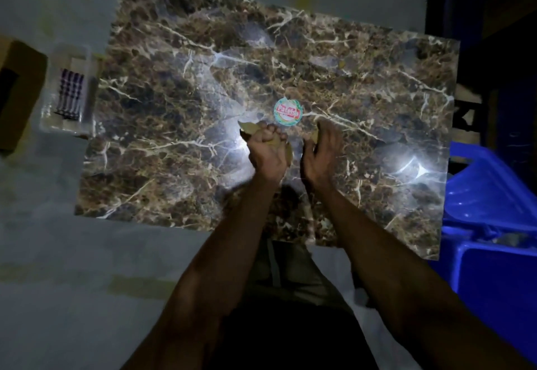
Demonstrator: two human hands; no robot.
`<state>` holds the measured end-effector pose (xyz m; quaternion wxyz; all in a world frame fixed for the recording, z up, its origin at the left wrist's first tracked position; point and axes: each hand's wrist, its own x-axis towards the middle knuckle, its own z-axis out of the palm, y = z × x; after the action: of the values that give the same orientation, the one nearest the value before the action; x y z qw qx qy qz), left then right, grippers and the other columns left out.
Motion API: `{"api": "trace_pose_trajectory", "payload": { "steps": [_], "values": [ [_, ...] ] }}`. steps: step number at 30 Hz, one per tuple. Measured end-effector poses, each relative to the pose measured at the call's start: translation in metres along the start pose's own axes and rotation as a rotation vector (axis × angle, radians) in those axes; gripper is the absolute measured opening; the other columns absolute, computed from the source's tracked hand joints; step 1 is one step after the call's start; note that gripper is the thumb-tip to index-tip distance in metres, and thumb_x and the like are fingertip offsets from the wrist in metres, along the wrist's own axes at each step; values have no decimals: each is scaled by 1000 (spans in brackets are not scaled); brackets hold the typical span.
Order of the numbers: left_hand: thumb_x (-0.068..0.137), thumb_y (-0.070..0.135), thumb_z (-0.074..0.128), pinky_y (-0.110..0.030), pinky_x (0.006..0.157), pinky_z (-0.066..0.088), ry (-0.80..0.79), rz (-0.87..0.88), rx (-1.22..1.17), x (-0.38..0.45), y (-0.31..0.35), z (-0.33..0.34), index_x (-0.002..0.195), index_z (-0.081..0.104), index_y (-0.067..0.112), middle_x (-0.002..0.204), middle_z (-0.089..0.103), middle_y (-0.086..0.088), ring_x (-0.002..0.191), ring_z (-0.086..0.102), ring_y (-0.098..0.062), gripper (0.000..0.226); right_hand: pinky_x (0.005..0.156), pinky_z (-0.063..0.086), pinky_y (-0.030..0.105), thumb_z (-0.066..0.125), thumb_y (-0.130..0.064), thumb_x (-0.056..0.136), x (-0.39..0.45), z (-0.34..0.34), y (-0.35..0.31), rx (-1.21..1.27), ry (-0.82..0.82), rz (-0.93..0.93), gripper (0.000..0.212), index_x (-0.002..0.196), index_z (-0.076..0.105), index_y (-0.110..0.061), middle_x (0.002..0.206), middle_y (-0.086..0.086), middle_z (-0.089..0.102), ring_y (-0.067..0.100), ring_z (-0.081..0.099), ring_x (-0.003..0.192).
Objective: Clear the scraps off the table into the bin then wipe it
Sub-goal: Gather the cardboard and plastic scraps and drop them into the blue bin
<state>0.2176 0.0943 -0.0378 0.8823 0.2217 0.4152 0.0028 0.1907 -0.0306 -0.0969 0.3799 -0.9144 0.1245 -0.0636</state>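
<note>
Gathering leaf scraps at the counter's middle, both hands raised over the marble top.

You have open marble counter (174,85) to the left and beyond your hands; its right edge meets the blue bin (491,195), whose contents you cannot make out. A clear container (69,91) at the left edge holds a striped item. Your left hand (267,149) is clenched around dry leaves (250,130). Your right hand (322,152), fingers curled, pinches a leaf piece (314,136). A round sticker (287,112) lies just beyond both hands.
</note>
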Motion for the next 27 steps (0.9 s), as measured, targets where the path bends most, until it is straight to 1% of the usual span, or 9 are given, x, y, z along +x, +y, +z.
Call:
{"api": "trace_pose_trajectory", "payload": {
  "steps": [3,6,10,14,17,19,20,24,27],
  "values": [
    [65,-1,42,-30,60,39,-28,0,26,4,0,6,80,43,14,75,41,-4,65,43,-20,22,113,36,49,56,-4,101,-9,8,-7,-85,47,-72,30,130,62,-1,131,20,62,29,47,124],
    [60,1,45,-29,56,39,-75,90,264,6,4,-1,84,46,13,75,43,-5,63,44,-19,27,94,46,48,54,0,98,-31,5,-14,-78,59,-94,21,116,66,2,111,20,63,30,51,104],
    [78,15,56,-35,66,43,-170,292,805,19,6,-35,111,54,0,94,51,-24,80,51,-20,36,88,50,31,54,-7,104,-47,-2,-24,147,139,174,24,124,66,-4,113,12,64,16,59,101],
    [82,19,65,-54,96,54,-327,473,1201,28,3,-72,139,53,8,131,61,-13,119,63,-33,59,97,51,24,53,-11,107,-46,5,-50,438,145,271,28,131,63,-2,124,14,64,18,63,115],
    [81,14,70,-59,108,45,-385,534,1167,23,1,-68,135,59,12,141,58,3,136,54,-28,55,104,52,41,50,-16,107,-47,18,-65,535,189,350,28,129,64,-4,128,14,65,25,62,121],
    [87,21,66,-56,116,39,-428,616,1142,14,0,-57,125,64,13,139,55,27,139,48,-8,39,105,51,40,49,-18,107,-45,24,-76,610,196,427,31,128,64,-2,129,14,67,26,62,122],
    [91,22,62,-55,117,38,-458,646,1142,10,-2,-54,122,65,12,137,55,28,138,48,-5,33,105,51,37,48,-19,107,-44,25,-81,645,184,447,32,128,64,-2,129,13,67,25,63,122],
    [101,19,53,-52,114,44,-480,584,1074,10,-8,-56,131,63,2,138,62,-7,134,56,-23,35,101,49,29,42,-23,108,-41,32,-86,536,120,493,33,128,63,-8,123,4,68,10,65,115],
    [101,14,53,-39,116,44,-458,454,1044,11,-8,-55,136,62,8,143,60,-6,137,54,-18,36,96,51,22,37,-16,113,-39,35,-85,368,57,458,36,134,58,4,125,10,66,1,67,108]
  ]
}}
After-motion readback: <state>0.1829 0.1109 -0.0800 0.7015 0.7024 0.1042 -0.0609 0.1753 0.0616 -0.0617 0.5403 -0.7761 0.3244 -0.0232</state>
